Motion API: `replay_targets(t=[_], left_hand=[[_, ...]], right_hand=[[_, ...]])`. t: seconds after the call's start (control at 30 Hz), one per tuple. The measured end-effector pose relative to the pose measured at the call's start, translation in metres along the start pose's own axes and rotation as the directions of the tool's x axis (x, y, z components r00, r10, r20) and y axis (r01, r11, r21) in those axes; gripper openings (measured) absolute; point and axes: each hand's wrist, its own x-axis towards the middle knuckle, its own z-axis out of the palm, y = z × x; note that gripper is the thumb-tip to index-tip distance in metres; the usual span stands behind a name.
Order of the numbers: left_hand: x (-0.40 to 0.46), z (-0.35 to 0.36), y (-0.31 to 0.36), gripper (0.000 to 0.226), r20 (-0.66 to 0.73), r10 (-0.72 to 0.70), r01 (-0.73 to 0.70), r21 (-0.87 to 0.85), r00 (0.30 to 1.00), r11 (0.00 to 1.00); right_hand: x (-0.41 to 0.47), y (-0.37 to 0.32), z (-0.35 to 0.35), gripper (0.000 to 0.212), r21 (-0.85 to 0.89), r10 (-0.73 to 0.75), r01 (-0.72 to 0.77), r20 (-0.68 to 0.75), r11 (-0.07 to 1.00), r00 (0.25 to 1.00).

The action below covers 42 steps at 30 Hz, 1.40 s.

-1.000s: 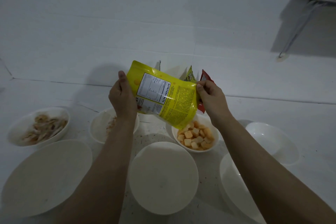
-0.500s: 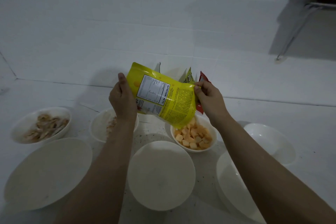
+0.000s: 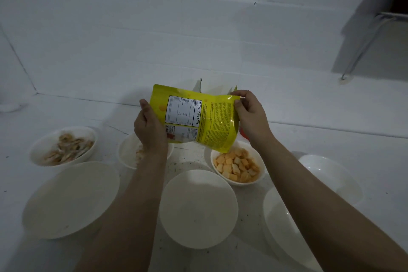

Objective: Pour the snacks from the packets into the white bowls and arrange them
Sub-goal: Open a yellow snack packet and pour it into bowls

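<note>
The yellow packet (image 3: 198, 119) bears a panel headed "NUTRITION FACTS"; other print is illegible.

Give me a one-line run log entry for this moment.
step: pouring | left hand: holds yellow packet | right hand: pinches packet corner | packet: tilted over bowl of orange cubes

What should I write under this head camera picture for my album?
Both hands tip a yellow snack packet over a white bowl of orange crackers.

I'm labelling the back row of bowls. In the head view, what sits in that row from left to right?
Bowl of pale curled snacks → bowl partly hidden behind the left hand → bowl of orange cube snacks → empty bowl.
</note>
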Motion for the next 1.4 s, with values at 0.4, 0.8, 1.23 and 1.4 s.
replay_targets(t=[0.4, 0.8, 1.23, 1.4], left_hand=[[-0.078, 0.058, 0.001, 0.066, 0.166, 0.024, -0.021, -0.02, 0.986, 1.0], [-0.194, 0.163, 0.006, 0.044, 0.407, 0.222, -0.262, 0.044, 0.886, 0.964], [-0.231, 0.178, 0.012, 0.048, 0.474, 0.368, -0.466, 0.103, 0.8, 0.879], [-0.233, 0.18, 0.018, 0.048, 0.473, 0.388, -0.485, 0.1, 0.791, 0.869]], right_hand=[[-0.036, 0.008, -0.085, 0.022, 0.023, 0.026, -0.019, -0.329, 1.0, 0.944], [-0.059, 0.055, -0.24, 0.024, 0.009, 0.168, -0.179, -0.403, 0.984, 0.899], [-0.068, 0.111, -0.285, 0.023, 0.168, 0.268, -0.24, -0.173, 0.956, 0.948], [-0.065, 0.114, -0.285, 0.024, 0.166, 0.248, -0.223, -0.148, 0.961, 0.957]])
